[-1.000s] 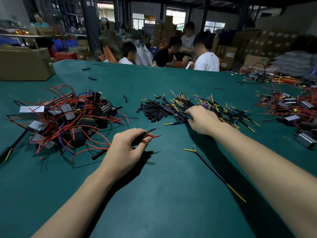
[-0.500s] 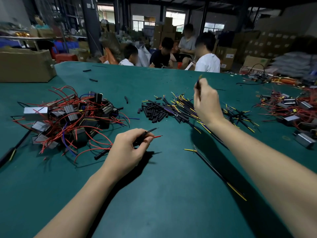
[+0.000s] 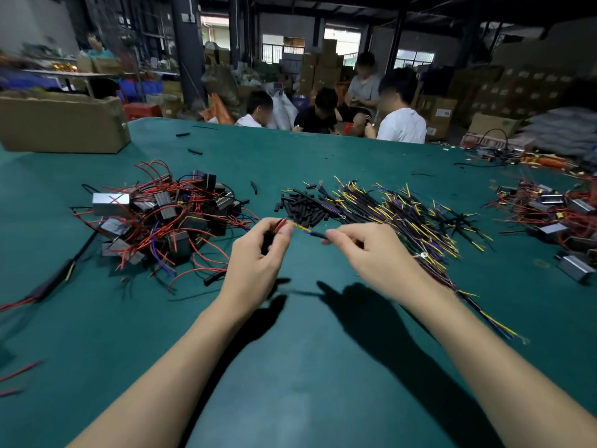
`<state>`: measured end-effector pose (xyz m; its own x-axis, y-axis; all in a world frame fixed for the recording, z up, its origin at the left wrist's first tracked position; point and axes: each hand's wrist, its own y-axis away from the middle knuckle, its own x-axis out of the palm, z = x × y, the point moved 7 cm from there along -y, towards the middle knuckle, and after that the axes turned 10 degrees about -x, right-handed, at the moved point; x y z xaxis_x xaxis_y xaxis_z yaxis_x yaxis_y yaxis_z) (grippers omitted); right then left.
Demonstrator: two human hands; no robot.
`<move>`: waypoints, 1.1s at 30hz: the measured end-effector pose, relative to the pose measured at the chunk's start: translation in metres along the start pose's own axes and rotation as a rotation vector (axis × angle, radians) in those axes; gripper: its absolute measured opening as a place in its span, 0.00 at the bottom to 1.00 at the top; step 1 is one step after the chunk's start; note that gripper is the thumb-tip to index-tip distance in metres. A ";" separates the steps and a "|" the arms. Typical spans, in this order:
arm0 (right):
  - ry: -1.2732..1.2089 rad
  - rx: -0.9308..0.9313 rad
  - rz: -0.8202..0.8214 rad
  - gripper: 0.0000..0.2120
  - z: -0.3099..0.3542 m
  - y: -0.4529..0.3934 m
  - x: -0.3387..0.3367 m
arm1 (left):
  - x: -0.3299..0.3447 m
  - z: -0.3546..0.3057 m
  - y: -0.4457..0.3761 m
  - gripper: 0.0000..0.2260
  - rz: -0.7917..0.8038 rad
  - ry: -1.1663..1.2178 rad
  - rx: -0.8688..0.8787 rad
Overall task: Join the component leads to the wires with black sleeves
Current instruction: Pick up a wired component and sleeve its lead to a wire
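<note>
A worker's left hand (image 3: 258, 253) pinched a black sleeve with red component leads (image 3: 280, 225) poking from its curled grip, while the right hand (image 3: 365, 250) pinched a black-sleeved wire (image 3: 315, 234) between thumb and forefinger, its yellow tip (image 3: 300, 227) reaching to the left fingertips. Both hands were raised just above the green tabletop (image 3: 307, 367), their shadows falling on it below. Just behind them lay a loose heap of short black sleeves (image 3: 303, 206), touching a wider spread of black wires with yellow and purple ends (image 3: 403, 211) that ran to the right behind the right hand. To the left sat a tangled pile of boxy metal components with red leads (image 3: 161, 218), and a similar pile (image 3: 555, 211) lay well apart at the right edge. A long black sleeved piece with red leads (image 3: 55, 281) rested near the left edge of the tabletop. A brown cardboard box (image 3: 61, 124) stood at the far left corner; its contents could not be seen. Beyond the tabletop, several people (image 3: 400, 121) sat together among stacked cartons (image 3: 323, 66).
</note>
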<state>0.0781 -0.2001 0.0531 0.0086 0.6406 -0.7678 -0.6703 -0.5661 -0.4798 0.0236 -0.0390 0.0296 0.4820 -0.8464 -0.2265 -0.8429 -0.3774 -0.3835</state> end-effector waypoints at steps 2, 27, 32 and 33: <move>-0.081 0.031 -0.054 0.12 0.000 0.006 0.006 | 0.003 -0.001 0.001 0.05 0.048 0.047 -0.009; -0.669 0.151 -0.265 0.05 0.002 0.014 0.024 | 0.016 0.005 -0.001 0.05 0.188 0.232 -0.074; -0.653 0.120 -0.247 0.03 0.000 0.014 0.021 | 0.013 0.005 0.000 0.05 0.152 0.241 -0.078; -0.647 0.117 -0.239 0.03 0.000 0.015 0.021 | 0.012 0.005 0.000 0.06 0.144 0.250 -0.084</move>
<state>0.0688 -0.1953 0.0300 -0.2537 0.9414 -0.2224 -0.7809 -0.3350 -0.5272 0.0305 -0.0478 0.0221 0.2909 -0.9559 -0.0415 -0.9201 -0.2676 -0.2859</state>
